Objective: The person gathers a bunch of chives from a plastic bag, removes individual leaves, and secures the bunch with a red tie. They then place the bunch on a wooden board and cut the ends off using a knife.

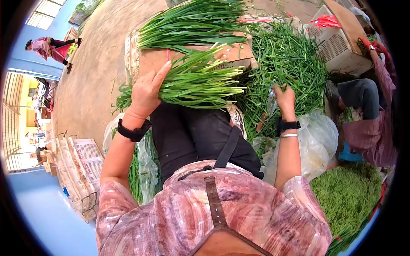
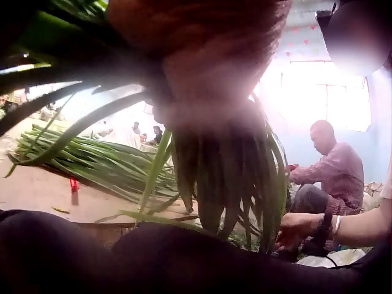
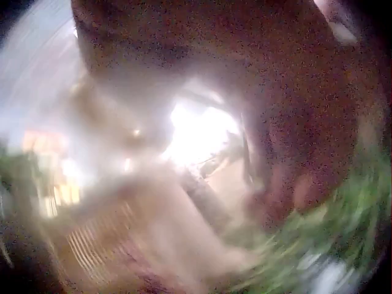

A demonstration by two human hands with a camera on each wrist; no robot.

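In the head view my left hand (image 1: 146,91) grips a bunch of garlic chives (image 1: 200,81) above my lap, pale stem ends pointing right. The left wrist view shows the same flat leaves (image 2: 229,177) hanging below the hand. My right hand (image 1: 285,101) is over a heap of loose green leaves (image 1: 294,59), fingers curled, beside a shiny silvery piece (image 1: 271,101). A brown, handle-like piece (image 1: 261,122) lies just below it. The right wrist view is blurred, and I cannot tell whether the right fingers hold anything.
More chives (image 1: 192,25) lie on a brown board (image 1: 149,59) ahead. A crate (image 1: 337,47) bearing red ties stands at right, near another seated person (image 1: 367,102). Clear plastic (image 1: 318,136) lies beside my right forearm. Stacked crates (image 1: 81,162) are at left; a person (image 1: 51,47) is farther off.
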